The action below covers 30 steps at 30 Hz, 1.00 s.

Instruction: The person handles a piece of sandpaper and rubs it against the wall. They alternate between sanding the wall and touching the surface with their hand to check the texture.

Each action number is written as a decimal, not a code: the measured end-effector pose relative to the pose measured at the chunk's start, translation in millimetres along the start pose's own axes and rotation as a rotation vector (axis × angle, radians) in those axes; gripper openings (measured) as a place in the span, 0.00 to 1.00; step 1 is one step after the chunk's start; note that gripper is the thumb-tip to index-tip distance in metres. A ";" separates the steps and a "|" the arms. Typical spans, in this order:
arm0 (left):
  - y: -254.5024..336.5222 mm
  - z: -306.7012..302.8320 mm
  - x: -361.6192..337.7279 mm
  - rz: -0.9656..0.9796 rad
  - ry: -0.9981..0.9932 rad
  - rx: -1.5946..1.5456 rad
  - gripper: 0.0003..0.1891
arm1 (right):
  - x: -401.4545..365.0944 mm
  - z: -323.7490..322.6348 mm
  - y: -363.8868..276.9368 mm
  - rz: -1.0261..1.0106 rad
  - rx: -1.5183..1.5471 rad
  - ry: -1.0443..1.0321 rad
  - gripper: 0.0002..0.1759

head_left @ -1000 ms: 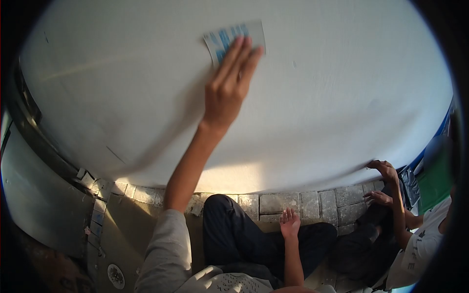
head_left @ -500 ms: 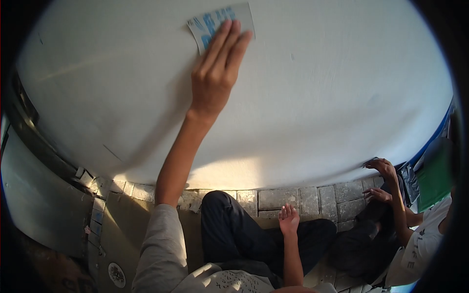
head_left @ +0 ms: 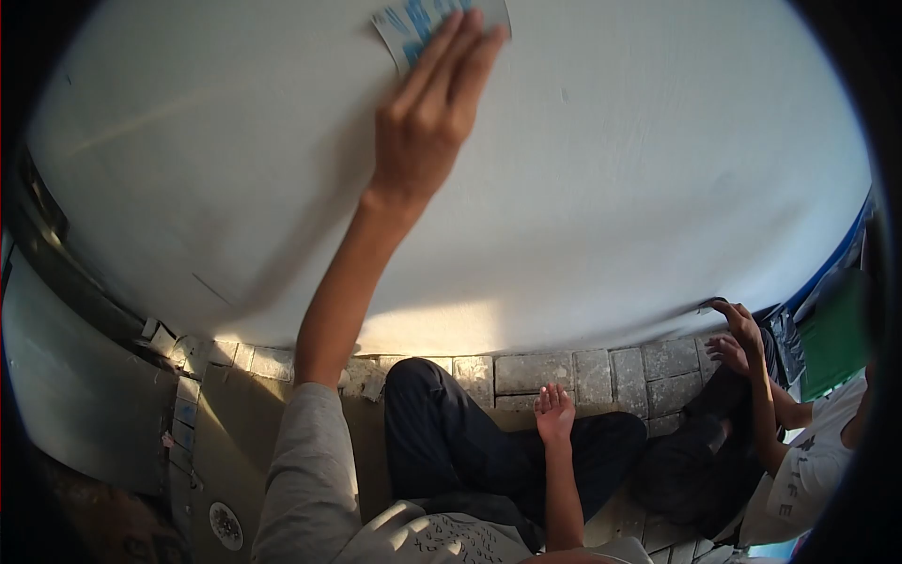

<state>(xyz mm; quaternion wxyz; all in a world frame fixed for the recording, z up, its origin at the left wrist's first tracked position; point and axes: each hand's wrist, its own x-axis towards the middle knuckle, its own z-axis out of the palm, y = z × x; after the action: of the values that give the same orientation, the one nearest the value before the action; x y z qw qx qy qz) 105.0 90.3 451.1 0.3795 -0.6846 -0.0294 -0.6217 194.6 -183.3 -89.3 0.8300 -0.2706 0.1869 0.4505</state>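
My left hand [head_left: 423,117] reaches up and presses a sheet of paper with blue print [head_left: 404,30] flat against the large pale wall [head_left: 611,188]. Its fingers are stretched out over the sheet, and part of the sheet lies hidden under them. The sheet's top edge runs close to the top of the view. Palm up, my right hand [head_left: 555,414] rests by my dark-trousered knee with its fingers apart and nothing in it.
At the right sits another person [head_left: 817,451], one hand [head_left: 742,324] at the wall's foot with a small dark item. Stone paving [head_left: 536,374] runs along the wall. A grey curved panel [head_left: 75,376] stands left, a round white item [head_left: 225,524] below.
My left hand and the printed sheet have shifted up and slightly right in the view. The other person's hands have moved a little. My right hand stays nearly in place.
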 end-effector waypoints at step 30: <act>18.2 -7.1 -15.4 -0.012 -0.075 -0.065 0.23 | -0.2 -0.3 3.5 -0.036 -0.074 -0.030 0.25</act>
<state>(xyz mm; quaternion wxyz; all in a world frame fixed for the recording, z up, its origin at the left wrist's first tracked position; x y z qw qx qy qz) 105.0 80.0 428.4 0.3518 -0.7193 -0.0275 -0.5985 191.6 -182.0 -90.4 0.8301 -0.2976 0.1527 0.4461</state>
